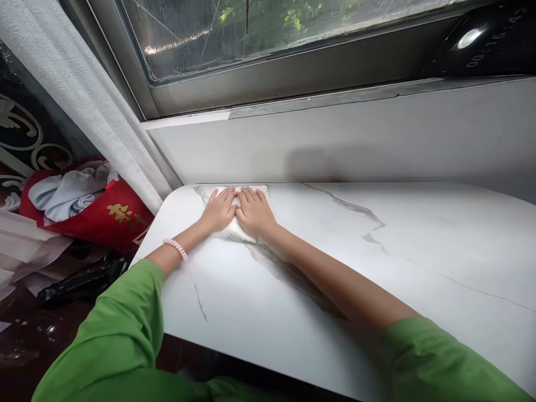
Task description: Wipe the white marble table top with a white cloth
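Observation:
A white cloth (pixel 234 230) lies flat on the white marble-patterned table (pixel 234 296), close to its far left corner. My left hand (pixel 219 210) rests palm down on the cloth, fingers stretched out towards the wall. Beside it my right hand (pixel 254 213) also presses flat on the cloth, and the two hands touch at the thumbs. Much of the cloth is hidden under both hands. A pale pink beaded bracelet (pixel 176 249) circles my left wrist.
A wall (pixel 251 151) and a metal-framed window (pixel 201 39) run along the table's far edge. At left hangs a white curtain (pixel 96 95), next to a red bag (pixel 104 218) with grey cloth inside. A black object (pixel 84 282) lies below the bag.

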`<state>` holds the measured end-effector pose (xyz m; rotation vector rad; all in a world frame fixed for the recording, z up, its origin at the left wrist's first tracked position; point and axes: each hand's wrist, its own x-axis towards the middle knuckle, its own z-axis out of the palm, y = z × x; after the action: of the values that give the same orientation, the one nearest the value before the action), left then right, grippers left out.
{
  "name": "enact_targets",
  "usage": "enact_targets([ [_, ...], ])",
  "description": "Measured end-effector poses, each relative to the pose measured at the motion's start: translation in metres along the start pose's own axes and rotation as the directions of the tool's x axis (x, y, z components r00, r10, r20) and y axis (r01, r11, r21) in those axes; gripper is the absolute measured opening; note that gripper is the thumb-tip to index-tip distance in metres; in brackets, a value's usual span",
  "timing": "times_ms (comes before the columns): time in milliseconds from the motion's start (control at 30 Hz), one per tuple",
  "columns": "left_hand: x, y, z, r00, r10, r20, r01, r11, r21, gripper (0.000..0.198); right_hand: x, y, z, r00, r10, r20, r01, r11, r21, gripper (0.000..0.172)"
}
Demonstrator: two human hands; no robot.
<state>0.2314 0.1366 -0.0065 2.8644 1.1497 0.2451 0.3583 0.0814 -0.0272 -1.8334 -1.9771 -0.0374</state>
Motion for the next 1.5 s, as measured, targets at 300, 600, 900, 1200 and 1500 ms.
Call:
enact_targets([
  [300,0.049,-0.035,0.004,0.998,0.056,-0.005,-0.056,0.998,0.006,0.042,0.050,0.021,0.023,0.999,0.028,-0.039,-0.027,1.000,0.003,0.048],
  [600,0.027,-0.030,0.003,0.999,0.040,0.013,-0.041,0.998,0.053,0.045,0.031,0.005,0.015,1.000,0.015,-0.015,-0.014,1.000,0.019,0.052],
  [900,-0.094,0.013,-0.012,0.997,0.072,0.006,-0.072,0.997,-0.025,0.048,-0.077,-0.055,-0.006,1.000,-0.006,0.014,0.005,0.997,0.076,0.055],
  [1200,-0.188,0.039,-0.030,0.990,0.141,-0.010,-0.141,0.986,-0.085,0.051,-0.156,-0.102,-0.023,0.991,-0.069,0.116,0.039,0.969,0.243,0.063],
  [1500,-0.227,0.048,-0.037,0.997,0.071,0.019,-0.069,0.994,-0.090,0.055,-0.176,-0.116,-0.029,0.966,-0.182,0.186,0.119,0.944,0.308,0.069],
])
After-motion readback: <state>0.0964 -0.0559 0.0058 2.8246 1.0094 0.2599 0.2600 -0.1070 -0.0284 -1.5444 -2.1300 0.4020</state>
